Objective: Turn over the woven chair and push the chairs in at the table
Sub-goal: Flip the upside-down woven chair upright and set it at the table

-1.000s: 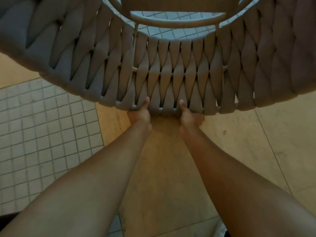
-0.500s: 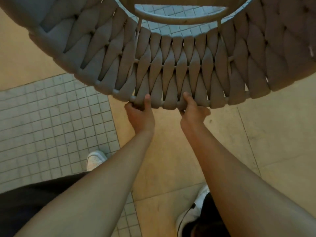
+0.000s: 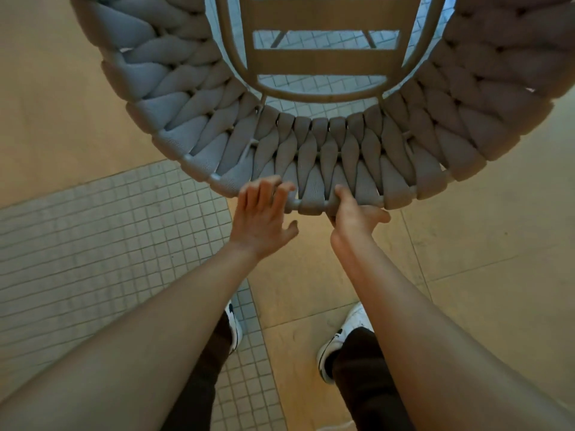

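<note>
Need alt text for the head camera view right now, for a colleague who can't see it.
The right hand grips the bottom rail of a grey woven chair seen from above, while the left hand is open beside the rail, fingers spread. Below are white sneakers on a tan floor edged by small grey tiles.

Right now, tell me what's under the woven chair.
Under the woven chair: beige floor tiles and small grey mosaic tiles, also visible through its slatted seat frame. The weave hides the rest.
</note>
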`<action>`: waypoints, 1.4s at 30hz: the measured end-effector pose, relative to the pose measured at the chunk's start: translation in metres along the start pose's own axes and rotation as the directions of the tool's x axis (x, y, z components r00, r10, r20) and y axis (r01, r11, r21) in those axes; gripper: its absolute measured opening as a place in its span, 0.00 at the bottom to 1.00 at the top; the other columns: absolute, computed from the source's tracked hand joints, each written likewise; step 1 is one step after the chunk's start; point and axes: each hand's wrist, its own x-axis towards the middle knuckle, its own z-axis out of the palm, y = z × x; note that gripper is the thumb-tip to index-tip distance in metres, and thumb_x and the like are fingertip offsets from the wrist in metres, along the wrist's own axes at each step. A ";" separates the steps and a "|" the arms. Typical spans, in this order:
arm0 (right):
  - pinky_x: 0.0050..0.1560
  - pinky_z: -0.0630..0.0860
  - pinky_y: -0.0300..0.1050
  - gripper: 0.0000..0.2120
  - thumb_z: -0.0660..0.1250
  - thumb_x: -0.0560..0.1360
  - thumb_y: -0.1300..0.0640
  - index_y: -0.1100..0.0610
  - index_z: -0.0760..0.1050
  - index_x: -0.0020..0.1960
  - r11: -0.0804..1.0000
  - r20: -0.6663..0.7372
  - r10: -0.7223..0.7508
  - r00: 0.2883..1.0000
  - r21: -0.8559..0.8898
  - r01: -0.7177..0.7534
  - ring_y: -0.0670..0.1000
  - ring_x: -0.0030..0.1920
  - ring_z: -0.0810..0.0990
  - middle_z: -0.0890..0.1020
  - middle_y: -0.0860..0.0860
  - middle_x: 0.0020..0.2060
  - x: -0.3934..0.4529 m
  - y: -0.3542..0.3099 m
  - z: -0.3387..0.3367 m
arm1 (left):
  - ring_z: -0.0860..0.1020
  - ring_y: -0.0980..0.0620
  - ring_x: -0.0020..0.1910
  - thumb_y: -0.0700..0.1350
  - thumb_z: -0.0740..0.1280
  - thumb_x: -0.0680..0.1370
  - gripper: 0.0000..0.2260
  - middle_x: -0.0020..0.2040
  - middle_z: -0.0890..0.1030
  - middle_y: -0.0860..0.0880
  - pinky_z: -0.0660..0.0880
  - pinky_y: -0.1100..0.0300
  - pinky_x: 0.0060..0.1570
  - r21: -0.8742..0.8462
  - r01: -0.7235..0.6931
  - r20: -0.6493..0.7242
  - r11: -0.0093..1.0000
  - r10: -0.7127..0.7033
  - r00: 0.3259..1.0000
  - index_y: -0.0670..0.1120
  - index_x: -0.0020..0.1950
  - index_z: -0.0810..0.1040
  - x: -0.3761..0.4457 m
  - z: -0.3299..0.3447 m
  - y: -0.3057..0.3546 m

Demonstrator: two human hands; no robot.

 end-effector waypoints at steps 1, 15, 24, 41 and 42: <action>0.62 0.79 0.62 0.35 0.79 0.69 0.62 0.54 0.57 0.63 1.000 0.002 -0.011 1.000 -0.011 0.011 0.57 0.61 0.79 0.74 0.55 0.62 -0.008 -0.007 -0.001 | 0.67 0.42 0.62 0.58 0.76 0.66 0.35 0.64 0.65 0.45 0.63 0.49 0.62 0.053 -0.050 0.029 0.997 0.049 0.998 0.49 0.67 0.65 0.006 -0.011 -0.003; 0.60 0.80 0.49 0.26 0.75 0.75 0.56 0.54 0.61 0.64 0.985 0.159 -0.109 0.981 -0.115 0.128 0.46 0.52 0.81 0.77 0.48 0.56 -0.108 -0.084 0.021 | 0.82 0.46 0.57 0.78 0.55 0.69 0.42 0.62 0.81 0.49 0.79 0.49 0.48 0.190 -0.262 0.334 0.946 0.188 0.924 0.48 0.67 0.77 0.102 -0.130 -0.033; 0.70 0.58 0.56 0.45 0.74 0.67 0.47 0.50 0.56 0.78 -0.509 0.820 -0.461 0.340 -0.558 0.656 0.60 0.73 0.60 0.62 0.58 0.74 -0.138 -0.127 0.039 | 0.83 0.48 0.44 0.76 0.56 0.72 0.36 0.50 0.85 0.48 0.79 0.53 0.41 0.158 -0.489 0.307 0.858 0.428 0.850 0.48 0.60 0.81 0.164 -0.172 -0.082; 0.44 0.79 0.52 0.18 0.68 0.73 0.35 0.48 0.78 0.51 -0.590 0.836 -0.340 0.431 -0.547 0.594 0.56 0.41 0.81 0.78 0.49 0.38 -0.119 -0.243 0.187 | 0.74 0.55 0.29 0.83 0.42 0.65 0.43 0.33 0.77 0.55 0.63 0.63 0.28 0.111 -0.660 0.262 0.743 0.619 0.740 0.55 0.52 0.81 0.323 -0.223 -0.158; 0.45 0.80 0.53 0.19 0.67 0.73 0.34 0.48 0.78 0.51 -0.587 0.839 -0.324 0.437 -0.541 0.603 0.55 0.40 0.81 0.78 0.49 0.37 -0.117 -0.248 0.189 | 0.73 0.57 0.29 0.83 0.44 0.66 0.41 0.33 0.76 0.56 0.64 0.62 0.28 0.108 -0.658 0.295 0.745 0.608 0.737 0.54 0.52 0.81 0.329 -0.224 -0.158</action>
